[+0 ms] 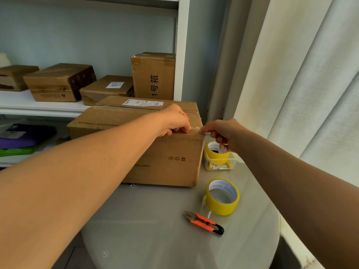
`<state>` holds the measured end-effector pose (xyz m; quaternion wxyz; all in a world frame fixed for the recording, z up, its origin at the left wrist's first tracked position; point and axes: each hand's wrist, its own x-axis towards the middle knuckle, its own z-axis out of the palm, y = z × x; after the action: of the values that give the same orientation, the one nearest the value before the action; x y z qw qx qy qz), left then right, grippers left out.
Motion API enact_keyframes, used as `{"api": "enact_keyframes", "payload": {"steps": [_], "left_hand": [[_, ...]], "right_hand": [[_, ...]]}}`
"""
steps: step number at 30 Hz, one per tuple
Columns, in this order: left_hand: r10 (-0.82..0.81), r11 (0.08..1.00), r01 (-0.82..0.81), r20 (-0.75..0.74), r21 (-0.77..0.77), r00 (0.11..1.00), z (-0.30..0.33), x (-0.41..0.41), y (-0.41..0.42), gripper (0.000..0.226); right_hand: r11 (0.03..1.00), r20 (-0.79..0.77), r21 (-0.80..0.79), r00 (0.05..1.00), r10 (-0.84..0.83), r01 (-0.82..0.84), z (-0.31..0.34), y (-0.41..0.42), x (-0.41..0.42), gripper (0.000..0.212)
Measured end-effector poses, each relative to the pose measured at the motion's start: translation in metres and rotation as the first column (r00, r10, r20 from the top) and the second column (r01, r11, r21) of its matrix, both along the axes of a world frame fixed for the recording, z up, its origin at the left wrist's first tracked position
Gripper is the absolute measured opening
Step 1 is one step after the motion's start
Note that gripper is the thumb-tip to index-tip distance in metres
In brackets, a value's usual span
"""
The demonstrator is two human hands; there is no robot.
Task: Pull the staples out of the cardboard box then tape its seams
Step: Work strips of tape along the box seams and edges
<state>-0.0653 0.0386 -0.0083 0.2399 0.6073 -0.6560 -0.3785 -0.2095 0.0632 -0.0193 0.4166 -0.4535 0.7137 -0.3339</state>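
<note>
Shelf unit (181, 55): white, against a pale blue wall behind the table.
Upright carton (153, 76): stands on end at the shelf's right, black characters down its face.
Labelled carton (106, 89): flat, white sticker on top, just left of the upright one.
Dark-sided carton (60, 82): further left — tilted.
Curtain (310, 74): pale, hanging in folds at right.
Lower shelf: purple and green items (17, 144).

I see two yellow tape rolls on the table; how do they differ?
The near tape roll sits bare on the table, fully in view beside the orange snips. The far tape roll sits inside a clear plastic tub, partly hidden by the right hand. Both are yellow.
</note>
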Motion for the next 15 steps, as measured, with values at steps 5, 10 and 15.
{"api": "enact_keyframes", "payload": {"steps": [5, 10, 15], "left_hand": [[-0.056, 0.998, 0.055, 0.112, 0.015, 0.992, 0.000, 0.003, -0.001, 0.012], [-0.099, 0.995, 0.098, 0.179, 0.016, 0.979, -0.003, 0.003, -0.002, 0.009], [-0.090, 0.996, 0.088, 0.126, 0.022, 0.988, -0.005, 0.008, -0.003, 0.011]], "right_hand": [[0.999, -0.104, -0.023, 0.994, 0.037, -0.039, -0.003, -0.002, 0.004, 0.027], [0.999, -0.111, -0.026, 0.993, 0.044, -0.047, -0.009, -0.003, 0.003, 0.026], [0.999, 0.038, 0.042, 0.999, 0.005, -0.007, -0.006, 0.003, -0.007, 0.026]]}}
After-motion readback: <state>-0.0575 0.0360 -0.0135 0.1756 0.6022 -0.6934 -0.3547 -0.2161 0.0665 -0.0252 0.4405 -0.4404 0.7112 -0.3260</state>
